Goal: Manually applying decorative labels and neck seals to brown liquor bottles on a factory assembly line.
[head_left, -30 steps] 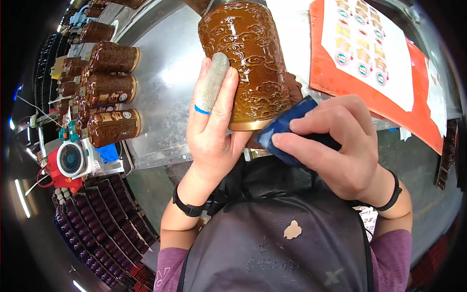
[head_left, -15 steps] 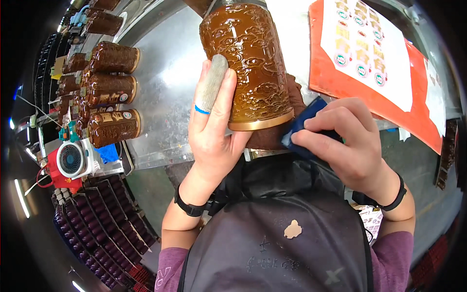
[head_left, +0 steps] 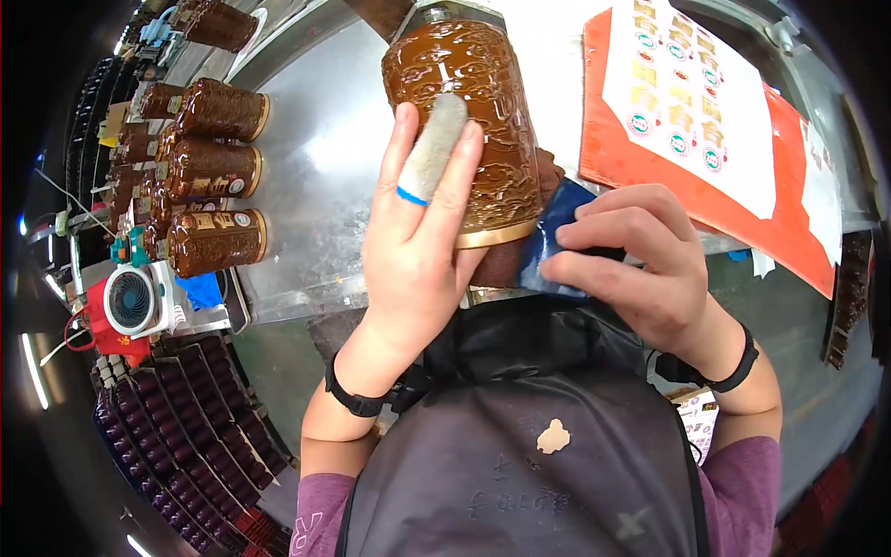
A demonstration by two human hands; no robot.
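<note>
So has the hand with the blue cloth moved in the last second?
Yes. The right hand with the blue cloth slid rightwards, off the embossed brown bottle, towards the orange sheet.

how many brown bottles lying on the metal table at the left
3 clear ones, stacked in a column: top, middle, bottom. More lie partly hidden behind them and at the far end.

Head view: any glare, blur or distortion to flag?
Head view: glare whitens the steel table beside the embossed brown jar in the left hand; fisheye bends the table edge and darkens the corners; right hand on the blue cloth is sharp, no motion blur.
</note>
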